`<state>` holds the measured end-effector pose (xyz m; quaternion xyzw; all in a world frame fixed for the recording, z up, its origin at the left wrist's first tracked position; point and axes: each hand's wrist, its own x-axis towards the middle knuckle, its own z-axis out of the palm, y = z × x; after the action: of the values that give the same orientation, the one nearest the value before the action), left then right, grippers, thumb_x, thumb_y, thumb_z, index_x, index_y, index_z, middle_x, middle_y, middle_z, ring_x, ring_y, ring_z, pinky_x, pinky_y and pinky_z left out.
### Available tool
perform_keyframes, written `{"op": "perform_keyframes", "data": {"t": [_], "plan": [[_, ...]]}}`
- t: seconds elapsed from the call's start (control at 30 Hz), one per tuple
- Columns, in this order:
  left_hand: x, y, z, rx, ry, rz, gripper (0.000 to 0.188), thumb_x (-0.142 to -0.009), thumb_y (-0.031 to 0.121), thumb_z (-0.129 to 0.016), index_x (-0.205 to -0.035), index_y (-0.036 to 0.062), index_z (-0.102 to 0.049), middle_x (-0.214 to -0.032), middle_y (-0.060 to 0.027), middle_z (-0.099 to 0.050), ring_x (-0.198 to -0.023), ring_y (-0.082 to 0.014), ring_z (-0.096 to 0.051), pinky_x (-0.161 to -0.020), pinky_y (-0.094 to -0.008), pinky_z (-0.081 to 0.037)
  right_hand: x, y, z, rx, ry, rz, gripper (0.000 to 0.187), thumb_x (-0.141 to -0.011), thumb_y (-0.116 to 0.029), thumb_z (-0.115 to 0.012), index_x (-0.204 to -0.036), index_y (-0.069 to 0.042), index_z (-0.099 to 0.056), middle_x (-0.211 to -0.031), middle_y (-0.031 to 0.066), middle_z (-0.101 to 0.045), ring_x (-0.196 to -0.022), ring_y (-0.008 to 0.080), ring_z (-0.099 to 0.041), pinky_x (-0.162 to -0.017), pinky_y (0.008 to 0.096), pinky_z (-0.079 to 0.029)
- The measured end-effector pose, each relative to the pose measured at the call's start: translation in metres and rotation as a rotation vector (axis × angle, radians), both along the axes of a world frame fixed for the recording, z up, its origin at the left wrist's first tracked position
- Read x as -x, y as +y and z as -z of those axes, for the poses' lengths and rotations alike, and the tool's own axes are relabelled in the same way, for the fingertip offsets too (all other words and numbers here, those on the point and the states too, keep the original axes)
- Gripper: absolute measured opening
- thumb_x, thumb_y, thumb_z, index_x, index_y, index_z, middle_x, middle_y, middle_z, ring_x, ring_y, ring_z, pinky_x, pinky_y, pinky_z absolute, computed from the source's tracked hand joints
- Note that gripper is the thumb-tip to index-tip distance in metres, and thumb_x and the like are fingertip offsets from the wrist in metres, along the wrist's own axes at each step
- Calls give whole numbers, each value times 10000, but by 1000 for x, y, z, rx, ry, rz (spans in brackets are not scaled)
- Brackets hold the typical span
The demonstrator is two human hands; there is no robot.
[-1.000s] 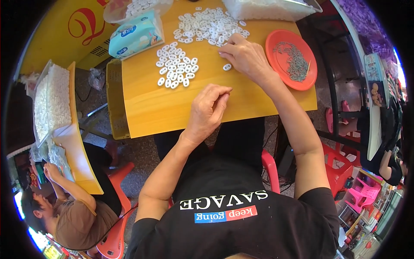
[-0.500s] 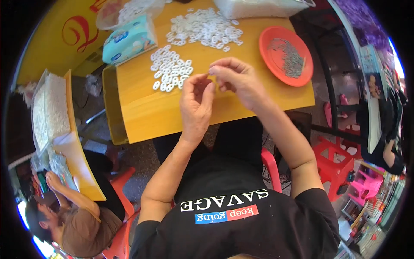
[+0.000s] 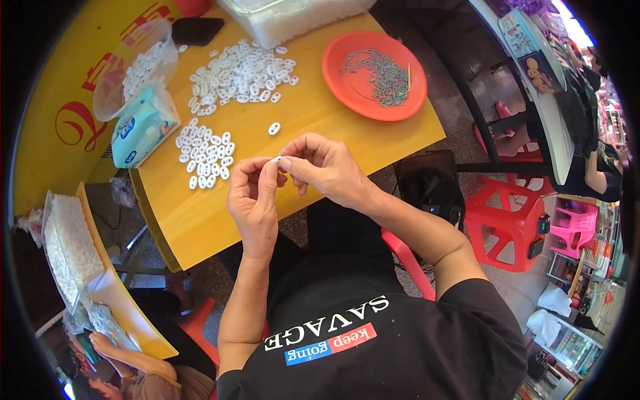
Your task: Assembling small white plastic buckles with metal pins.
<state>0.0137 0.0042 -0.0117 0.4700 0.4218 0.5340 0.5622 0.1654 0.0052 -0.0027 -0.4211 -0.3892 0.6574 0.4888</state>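
My left hand (image 3: 255,207) and my right hand (image 3: 331,175) meet over the table's near side, thumbs and forefingers pinched together. Between their fingertips a small white piece (image 3: 278,159) shows; the fingers cover most of it. Just beyond my hands lies a single white oval plastic piece (image 3: 274,129) with two holes. To their left is a small group of such ovals (image 3: 207,158), and farther back spreads a larger pile (image 3: 240,72). A red plate (image 3: 340,87) at the right holds many small grey metal parts (image 3: 389,81) and a thin wooden stick (image 3: 409,79).
The yellow table (image 3: 320,130) also bears a tissue pack (image 3: 145,127), a clear bowl of white pieces (image 3: 107,93), a dark phone (image 3: 197,31) and a clear bin (image 3: 267,30). Another person (image 3: 157,377) sits at the lower left. Red stools (image 3: 507,223) stand at the right.
The view has shifted, so the table sits farther left. My fingertips now meet on a small white piece, and a lone oval shows beyond my hands.
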Motion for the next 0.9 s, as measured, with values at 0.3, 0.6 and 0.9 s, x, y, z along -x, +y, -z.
{"op": "perform_keyframes", "data": {"t": [0.3,0.6,0.9], "plan": [[-14,-2,3,170,-323,129,167,-941,54,-617,-1094,-10,-597,-952,-66,-640,-791,-116,-585,-751,-251,-480,-17,-10,3,15,17,53,180,-954,-138,-617,-1030,25,-594,-849,47,-633,-691,69,-586,-576,221,-500],[-8,9,23,192,-319,136,128,-944,54,-610,-1060,3,-601,-944,-70,-638,-781,-131,-588,-740,-259,-475,-82,26,-15,-462,-730,166,118,-892,-98,-671,-968,-8,-682,-830,31,-647,-685,87,-584,-622,233,-473],[-5,13,29,124,-239,194,92,-945,30,-593,-1035,10,-596,-965,-62,-603,-782,-126,-588,-727,-259,-476,-188,98,-21,-981,-1584,-242,91,-798,-111,-699,-870,-67,-665,-867,67,-620,-739,294,-622,-628,378,-511]]}}
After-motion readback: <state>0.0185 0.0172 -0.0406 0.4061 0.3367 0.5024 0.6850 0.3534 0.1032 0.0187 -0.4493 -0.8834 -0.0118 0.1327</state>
